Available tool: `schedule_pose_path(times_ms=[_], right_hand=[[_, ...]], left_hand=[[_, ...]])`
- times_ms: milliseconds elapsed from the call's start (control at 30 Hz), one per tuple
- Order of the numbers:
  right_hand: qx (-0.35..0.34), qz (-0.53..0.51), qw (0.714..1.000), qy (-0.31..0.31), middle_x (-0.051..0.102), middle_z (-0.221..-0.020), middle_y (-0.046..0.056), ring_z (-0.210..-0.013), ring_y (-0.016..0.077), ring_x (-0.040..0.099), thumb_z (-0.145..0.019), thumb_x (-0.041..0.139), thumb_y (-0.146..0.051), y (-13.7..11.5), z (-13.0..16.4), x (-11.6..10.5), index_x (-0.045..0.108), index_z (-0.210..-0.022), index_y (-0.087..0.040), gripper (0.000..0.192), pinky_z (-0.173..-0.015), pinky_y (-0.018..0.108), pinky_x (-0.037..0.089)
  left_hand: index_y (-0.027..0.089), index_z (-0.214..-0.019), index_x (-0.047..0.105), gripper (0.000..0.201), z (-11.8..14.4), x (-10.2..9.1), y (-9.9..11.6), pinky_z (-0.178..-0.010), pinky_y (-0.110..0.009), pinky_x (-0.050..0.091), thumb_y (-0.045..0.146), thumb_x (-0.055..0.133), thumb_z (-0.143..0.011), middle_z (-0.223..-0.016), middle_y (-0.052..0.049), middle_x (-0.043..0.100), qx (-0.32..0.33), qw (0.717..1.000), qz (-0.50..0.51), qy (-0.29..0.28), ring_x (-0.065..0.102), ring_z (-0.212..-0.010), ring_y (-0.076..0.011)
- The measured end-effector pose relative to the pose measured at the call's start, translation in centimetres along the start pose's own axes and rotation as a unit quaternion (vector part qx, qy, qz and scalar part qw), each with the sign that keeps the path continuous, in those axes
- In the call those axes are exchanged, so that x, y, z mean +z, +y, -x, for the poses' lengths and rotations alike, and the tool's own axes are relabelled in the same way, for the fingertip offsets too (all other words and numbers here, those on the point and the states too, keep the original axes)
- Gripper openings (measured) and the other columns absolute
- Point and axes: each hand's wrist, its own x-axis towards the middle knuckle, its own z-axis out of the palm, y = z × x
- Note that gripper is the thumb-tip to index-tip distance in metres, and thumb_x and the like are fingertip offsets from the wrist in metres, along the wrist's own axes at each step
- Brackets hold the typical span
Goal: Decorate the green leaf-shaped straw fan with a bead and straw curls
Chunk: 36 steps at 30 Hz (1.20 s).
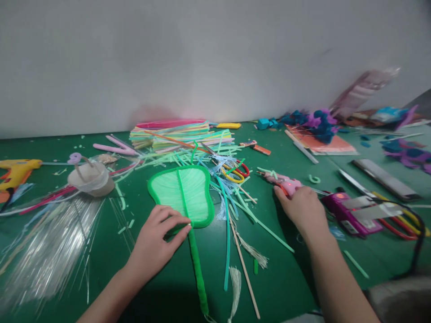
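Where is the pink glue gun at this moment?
In the head view, the pink glue gun lies on the green table right of centre, under the fingertips of the right hand, with the green leaf-shaped fan to its left.

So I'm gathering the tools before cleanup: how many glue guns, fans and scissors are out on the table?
Glue guns: 2, a yellow glue gun at far left and a pink glue gun under the right hand.
Fans: 1, the green fan touched by the left hand.
Scissors: 1, pink scissors.
Total: 4
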Motion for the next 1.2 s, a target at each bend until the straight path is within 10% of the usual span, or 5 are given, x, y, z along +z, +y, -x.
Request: schedule_pose_path(times_ms=[333,533,700,900,1200], right_hand=[[0.017,0.037,0.999,-0.018,0.062,-0.104,0.030,-0.094,0.0386,0.064,-0.093,0.046,-0.054,-0.9,0.5,-1.0,0.055,-0.115,0.007,0.065,-0.071,0.039,0.047],[-0.007,0.055,0.998,-0.002,0.063,-0.100,0.031,-0.091,0.0402,0.063,-0.091,0.049,-0.056,-0.6,1.1,-1.3,0.056,-0.113,0.007,0.066,-0.073,0.042,0.048],[-0.118,-0.048,0.986,0.105,0.059,-0.115,0.029,-0.111,0.0416,0.055,-0.086,0.063,-0.048,-3.0,5.8,-5.8,0.050,-0.128,0.000,0.066,-0.089,0.048,0.045],[-0.395,-0.366,0.837,-0.097,0.070,-0.091,0.003,-0.089,0.0168,0.065,-0.089,0.062,-0.016,-11.5,12.8,-7.7,0.072,-0.092,-0.023,0.012,-0.081,0.027,0.049],[-0.377,-0.385,0.829,-0.154,0.069,-0.085,0.003,-0.075,0.0140,0.065,-0.084,0.071,-0.015,-13.6,12.4,-2.8,0.074,-0.087,-0.019,0.007,-0.072,0.025,0.049]], left_hand=[[0.030,-0.107,0.071,0.020,-0.1,-0.1,-0.5,-0.088,-0.036,0.048,0.027,0.063,-0.089,-0.098,-0.004,0.066,0.012,1.000,0.011,-0.001,0.056,-0.102,-0.0218],[0.027,-0.105,0.070,0.018,-0.1,-2.4,-1.3,-0.094,-0.040,0.046,0.028,0.062,-0.089,-0.100,-0.004,0.067,-0.027,0.990,-0.036,0.131,0.057,-0.104,-0.0223],[0.023,-0.106,0.068,0.023,-0.3,-4.3,-3.4,-0.091,-0.037,0.045,0.033,0.052,-0.093,-0.104,-0.006,0.067,-0.114,0.965,-0.091,0.217,0.060,-0.100,-0.0221],[0.021,-0.105,0.068,0.027,-0.4,-4.5,-4.7,-0.085,-0.033,0.047,0.036,0.049,-0.094,-0.102,-0.007,0.069,-0.124,0.966,-0.108,0.198,0.061,-0.099,-0.0226],[0.021,-0.103,0.069,0.026,-0.3,-4.1,-4.7,-0.088,-0.036,0.046,0.035,0.049,-0.094,-0.102,-0.007,0.070,-0.106,0.968,-0.111,0.199,0.060,-0.099,-0.0225]])
